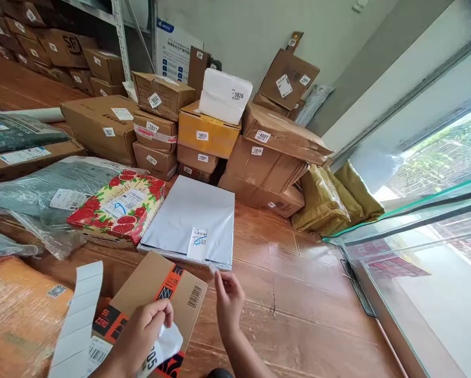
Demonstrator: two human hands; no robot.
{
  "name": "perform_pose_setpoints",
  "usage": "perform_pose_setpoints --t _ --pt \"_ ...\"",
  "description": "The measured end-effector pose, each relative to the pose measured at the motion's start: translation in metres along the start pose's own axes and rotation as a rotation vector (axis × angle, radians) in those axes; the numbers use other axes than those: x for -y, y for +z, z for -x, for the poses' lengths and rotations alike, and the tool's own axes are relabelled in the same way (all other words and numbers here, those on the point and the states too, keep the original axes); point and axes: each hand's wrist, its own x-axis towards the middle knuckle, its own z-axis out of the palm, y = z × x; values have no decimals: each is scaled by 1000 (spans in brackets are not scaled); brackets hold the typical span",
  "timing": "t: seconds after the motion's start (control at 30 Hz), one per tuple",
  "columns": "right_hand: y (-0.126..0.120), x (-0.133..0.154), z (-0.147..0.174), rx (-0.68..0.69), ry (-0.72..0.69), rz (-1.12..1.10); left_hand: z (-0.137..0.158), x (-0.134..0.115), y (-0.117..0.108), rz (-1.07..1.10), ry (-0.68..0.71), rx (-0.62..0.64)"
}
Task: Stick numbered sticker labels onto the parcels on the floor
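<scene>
My left hand (143,328) is closed on a strip of printed number labels (168,344), whose visible digits end in 05. It hangs over a brown cardboard box (140,289) with orange and black tape and a barcode. A long white strip with cross lines (80,315) trails left of that hand, over the box's left side; whether it joins the labels is hidden. My right hand (229,299) pinches a small whitish sticker (213,269) between thumb and finger, near the front edge of a flat grey-wrapped parcel (191,215) bearing a white label with a blue pen mark.
A red-and-yellow pomegranate carton (119,207) sits left of the grey parcel. Numbered boxes (209,134) are stacked along the wall. Plastic-wrapped parcels (22,310) lie at left. Olive bags (322,202) and a glass door (408,252) stand at right.
</scene>
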Motion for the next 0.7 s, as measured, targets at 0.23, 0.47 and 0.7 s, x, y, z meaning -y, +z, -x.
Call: perform_pose_setpoints --t 0.23,0.47,0.7 --pt "5 -17 30 508 -1065 337 -7 35 25 559 -121 68" --pt "-11 -45 18 719 -103 88 -9 72 25 244 -128 102" --pt "-25 -107 22 299 234 80 -4 54 63 -51 -188 219"
